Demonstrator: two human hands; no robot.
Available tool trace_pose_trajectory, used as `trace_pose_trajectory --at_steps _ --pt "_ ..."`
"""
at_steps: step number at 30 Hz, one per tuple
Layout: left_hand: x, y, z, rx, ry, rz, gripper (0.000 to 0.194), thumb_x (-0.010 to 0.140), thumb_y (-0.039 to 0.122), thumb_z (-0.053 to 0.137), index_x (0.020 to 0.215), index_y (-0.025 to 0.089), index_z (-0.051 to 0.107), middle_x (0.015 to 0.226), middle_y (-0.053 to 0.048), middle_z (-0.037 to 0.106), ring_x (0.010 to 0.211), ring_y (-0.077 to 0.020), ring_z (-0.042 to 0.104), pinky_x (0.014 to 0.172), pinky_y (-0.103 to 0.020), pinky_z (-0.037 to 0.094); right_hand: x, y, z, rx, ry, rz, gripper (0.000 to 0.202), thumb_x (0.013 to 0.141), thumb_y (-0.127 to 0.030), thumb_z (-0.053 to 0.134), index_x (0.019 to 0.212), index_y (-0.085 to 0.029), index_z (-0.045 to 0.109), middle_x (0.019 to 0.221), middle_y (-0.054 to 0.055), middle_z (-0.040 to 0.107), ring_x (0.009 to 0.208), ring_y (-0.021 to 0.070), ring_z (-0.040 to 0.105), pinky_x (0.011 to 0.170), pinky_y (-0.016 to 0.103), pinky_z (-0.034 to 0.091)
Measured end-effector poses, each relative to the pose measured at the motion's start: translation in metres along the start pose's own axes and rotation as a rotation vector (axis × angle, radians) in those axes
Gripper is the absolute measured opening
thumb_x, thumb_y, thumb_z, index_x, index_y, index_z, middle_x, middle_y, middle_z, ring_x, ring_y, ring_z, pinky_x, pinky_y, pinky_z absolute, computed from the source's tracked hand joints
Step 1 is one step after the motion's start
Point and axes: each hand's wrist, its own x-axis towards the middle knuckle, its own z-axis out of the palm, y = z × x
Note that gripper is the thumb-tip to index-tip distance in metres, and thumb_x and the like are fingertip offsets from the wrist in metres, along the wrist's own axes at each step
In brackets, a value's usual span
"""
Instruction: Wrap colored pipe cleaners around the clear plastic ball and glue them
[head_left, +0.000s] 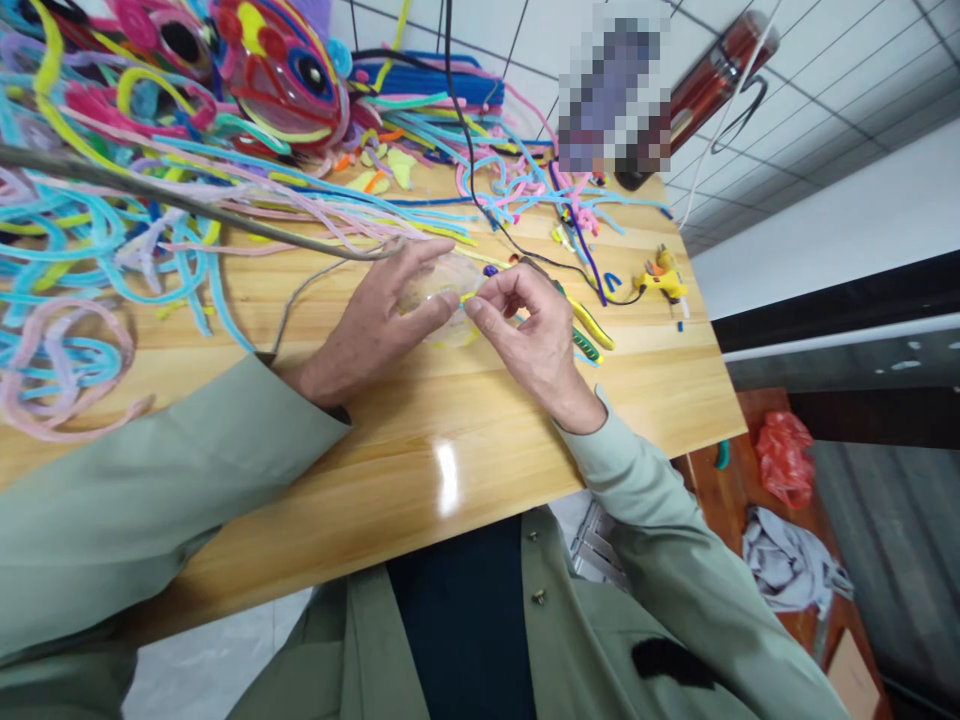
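My left hand (pixel 386 310) rests around a clear, rounded plastic piece (pixel 442 275), its index finger along the far side and its thumb on the near side. Close to that thumb tip, my right hand (pixel 529 335) pinches a small yellow fuzzy bit (pixel 468 298) that looks like pipe cleaner. The fingers cover most of this bit. Just right of my right hand lie pliers or cutters with yellow and green handles (pixel 589 325), partly hidden behind it.
Many coloured pipe cleaners (pixel 315 205) cover the table's back and left. A red fish-like figure (pixel 281 80) stands among them. Dark cables cross above the wooden table (pixel 390 460). A yellow glue gun (pixel 664 278) lies right, and a red flask (pixel 712 85) lies at the back edge.
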Motion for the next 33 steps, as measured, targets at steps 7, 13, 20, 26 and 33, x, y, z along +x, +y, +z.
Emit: trace_pose_trajectory --at_steps 7,13,20,26,33 --pt "0.0 0.007 0.004 0.005 0.026 -0.067 0.082 0.109 0.102 0.057 0.155 0.035 0.065 0.16 -0.005 0.075 0.153 -0.0394 0.07 0.132 -0.066 0.059 -0.003 0.003 0.004 0.004 0.072 -0.06 0.023 0.112 -0.048 0.081 0.103 -0.028 0.072 0.097 0.001 0.073 0.088 0.0196 0.065 0.089 0.04 0.061" --pt "0.001 0.01 0.002 0.002 0.049 -0.038 0.066 0.112 0.088 0.068 0.146 0.032 0.069 0.148 -0.008 0.079 0.138 -0.0362 0.074 0.123 -0.062 0.066 -0.003 0.004 0.005 -0.033 0.06 -0.039 0.026 0.111 -0.049 0.085 0.102 -0.029 0.072 0.098 0.002 0.073 0.094 0.0225 0.067 0.094 0.043 0.063" --pt "0.011 0.021 -0.016 -0.004 -0.019 -0.166 0.058 0.105 0.077 0.084 0.137 0.03 0.071 0.141 -0.006 0.079 0.123 -0.0327 0.074 0.104 -0.049 0.068 -0.004 0.007 0.007 -0.045 0.057 -0.12 0.024 0.115 -0.045 0.079 0.101 -0.028 0.071 0.099 0.003 0.072 0.095 0.022 0.066 0.096 0.042 0.063" --pt "0.014 0.029 -0.018 -0.037 -0.087 -0.265 0.06 0.104 0.073 0.082 0.139 0.028 0.068 0.144 -0.006 0.075 0.128 -0.0322 0.071 0.109 -0.048 0.065 -0.003 0.011 0.01 -0.022 0.077 -0.21 0.023 0.116 -0.044 0.075 0.101 -0.027 0.07 0.097 0.001 0.07 0.09 0.0194 0.064 0.09 0.039 0.06" --pt "0.012 0.015 -0.016 -0.131 -0.154 -0.147 0.069 0.112 0.085 0.07 0.151 0.029 0.064 0.159 -0.008 0.069 0.152 -0.0366 0.062 0.139 -0.06 0.05 -0.002 0.009 0.008 -0.059 0.075 -0.164 0.022 0.114 -0.042 0.076 0.099 -0.028 0.068 0.093 -0.001 0.066 0.088 0.019 0.062 0.088 0.038 0.059"
